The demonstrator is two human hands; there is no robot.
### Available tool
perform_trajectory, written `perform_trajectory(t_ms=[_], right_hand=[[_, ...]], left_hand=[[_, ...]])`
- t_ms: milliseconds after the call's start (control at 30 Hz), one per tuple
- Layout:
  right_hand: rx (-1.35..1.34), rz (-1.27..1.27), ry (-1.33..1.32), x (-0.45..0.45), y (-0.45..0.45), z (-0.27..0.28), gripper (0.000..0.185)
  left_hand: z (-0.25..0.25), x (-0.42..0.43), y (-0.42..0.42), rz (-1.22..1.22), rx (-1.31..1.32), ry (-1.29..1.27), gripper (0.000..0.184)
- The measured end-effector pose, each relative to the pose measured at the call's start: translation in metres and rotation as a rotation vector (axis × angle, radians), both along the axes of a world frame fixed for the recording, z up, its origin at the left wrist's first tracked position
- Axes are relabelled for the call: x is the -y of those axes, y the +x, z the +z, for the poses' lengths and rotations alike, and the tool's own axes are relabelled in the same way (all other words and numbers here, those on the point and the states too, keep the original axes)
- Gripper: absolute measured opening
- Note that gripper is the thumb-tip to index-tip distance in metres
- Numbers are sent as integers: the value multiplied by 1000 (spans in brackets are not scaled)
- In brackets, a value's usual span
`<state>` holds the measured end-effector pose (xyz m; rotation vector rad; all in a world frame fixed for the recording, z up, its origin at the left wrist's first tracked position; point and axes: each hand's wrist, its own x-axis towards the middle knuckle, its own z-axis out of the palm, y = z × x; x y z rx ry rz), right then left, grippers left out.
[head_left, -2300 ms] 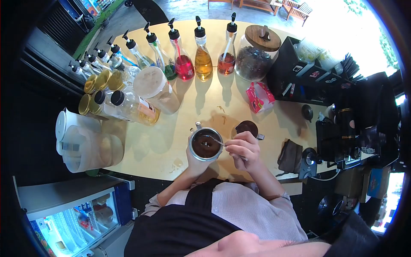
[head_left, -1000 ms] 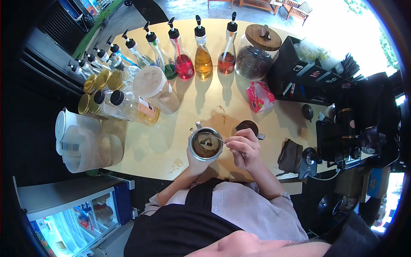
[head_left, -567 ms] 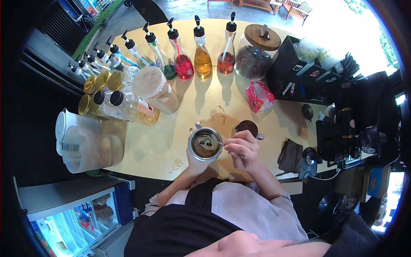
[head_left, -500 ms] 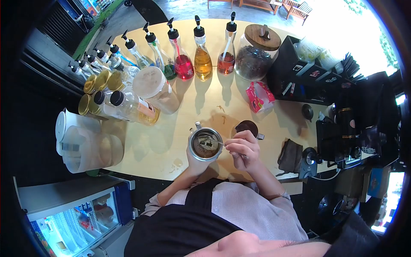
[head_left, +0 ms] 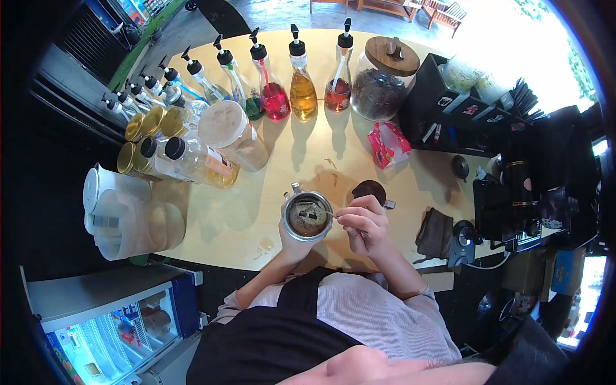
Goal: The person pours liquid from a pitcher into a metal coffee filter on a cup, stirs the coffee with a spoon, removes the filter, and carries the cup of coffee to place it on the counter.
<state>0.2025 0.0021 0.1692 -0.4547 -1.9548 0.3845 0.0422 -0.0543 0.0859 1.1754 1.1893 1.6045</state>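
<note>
My left hand (head_left: 292, 244) is wrapped round a metal-rimmed jug (head_left: 284, 221) from below and its left side. Brown liquid with pale foam (head_left: 308, 212) fills part of the jug. Pinched in my right hand (head_left: 367, 224) is a thin metal spoon (head_left: 331, 214), reaching over the right rim; its lower end is hard to make out in the liquid. Just behind the right hand stands a small round vessel (head_left: 370, 189) with a dark top and a metal handle, partly covered by my fingers.
Pump bottles of coloured syrup (head_left: 274, 99) line the table's far edge. A lidded tub (head_left: 234, 138) and plastic pitchers (head_left: 138, 218) stand left. To the right are a wooden-lidded jar (head_left: 380, 90), a pink packet (head_left: 389, 144), a dark cloth (head_left: 436, 232) and black equipment (head_left: 513, 199).
The foam pattern in the jug has shifted slightly, with more dark liquid showing around it. Both hands stay nearly in place.
</note>
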Motion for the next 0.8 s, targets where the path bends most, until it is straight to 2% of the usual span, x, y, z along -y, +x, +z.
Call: perform_trajectory(t_ms=[100,233,300,800], right_hand=[[-20,-33,-12,0,-1,-2,16],[-16,-47,-22,0,0,-3,16],[-1,-24,-14,1,0,-2,8],[-26,-31,-43,7,1,0,7]], left_hand=[[-1,-1,0,-5,6,12,63],[-8,-1,-2,-21,-5,-8,62],[-9,-1,-2,-28,12,-14,62],[0,-2,-1,18,-25,17,60]])
